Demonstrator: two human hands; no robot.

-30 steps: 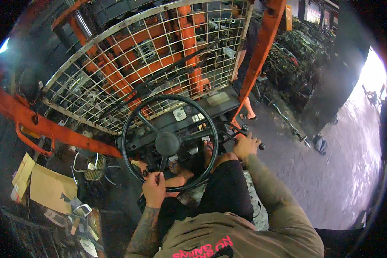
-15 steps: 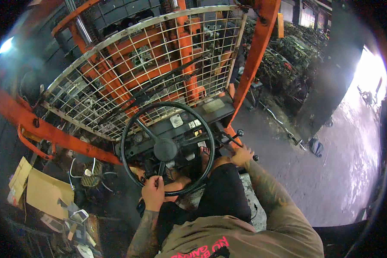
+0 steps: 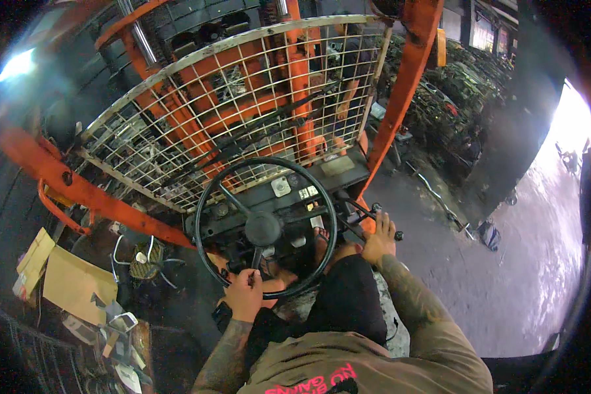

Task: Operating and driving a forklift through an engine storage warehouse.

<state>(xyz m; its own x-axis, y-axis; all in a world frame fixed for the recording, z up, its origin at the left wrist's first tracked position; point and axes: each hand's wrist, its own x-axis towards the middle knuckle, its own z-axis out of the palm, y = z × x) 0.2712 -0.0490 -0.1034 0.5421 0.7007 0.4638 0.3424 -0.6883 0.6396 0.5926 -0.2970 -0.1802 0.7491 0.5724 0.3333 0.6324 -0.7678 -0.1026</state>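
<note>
A black steering wheel (image 3: 263,230) stands in front of me, over the dark dashboard. My left hand (image 3: 245,295) is closed round its lower left part, beside the lower spoke. On the right of the dashboard, levers with black knobs (image 3: 398,236) stick out. My right hand (image 3: 379,240) rests over these levers with its fingers stretched forward, one knob just right of the fingertips. Part of the lever under the palm is hidden. Pedals (image 3: 298,242) and my bare feet show through the wheel.
A cream wire mesh guard (image 3: 243,82) and orange mast (image 3: 300,85) rise ahead; a person is partly visible through the mesh. Cardboard (image 3: 79,282) and a chair frame (image 3: 144,259) lie left. Heaped metal parts (image 3: 450,98) and a dark pillar (image 3: 515,118) stand right.
The view has shifted, so the vehicle sits slightly right and lower. My right hand's fingers have straightened forward over the levers. My left hand keeps its grip on the wheel.
</note>
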